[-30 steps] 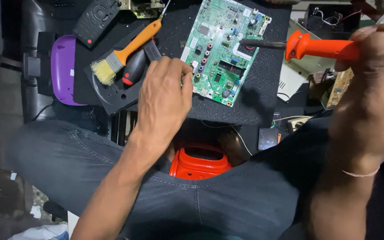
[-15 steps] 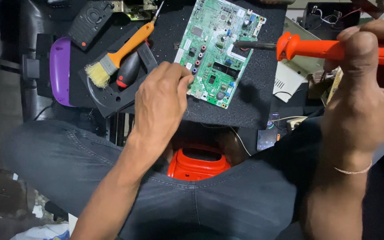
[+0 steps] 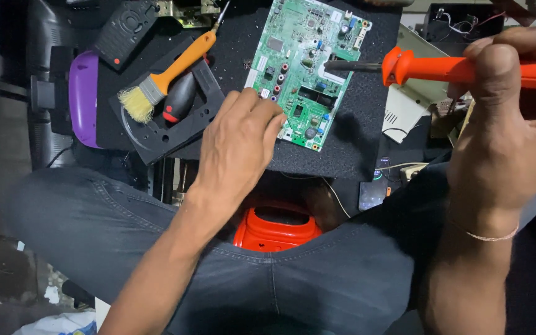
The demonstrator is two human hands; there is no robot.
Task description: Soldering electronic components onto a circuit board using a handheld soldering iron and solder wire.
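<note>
A green circuit board point(image 3: 308, 62) lies tilted on a black foam mat point(image 3: 355, 130). My left hand point(image 3: 237, 146) rests on the mat with its fingertips pressing the board's lower left corner. My right hand point(image 3: 510, 124) grips an orange-handled soldering iron point(image 3: 454, 67). The iron lies level, and its dark metal tip point(image 3: 342, 64) touches the board's right part.
Left of the board sit a black plastic bracket point(image 3: 172, 124), an orange-handled brush point(image 3: 165, 77), a black and red tool point(image 3: 178, 99), a remote control point(image 3: 125, 28) and a purple device point(image 3: 84, 99). A red stool point(image 3: 277, 229) shows between my jeans-clad legs. White parts and wires lie right of the mat.
The view has shifted slightly. My left hand stays on the board's corner, and the iron's tip stays on the board.
</note>
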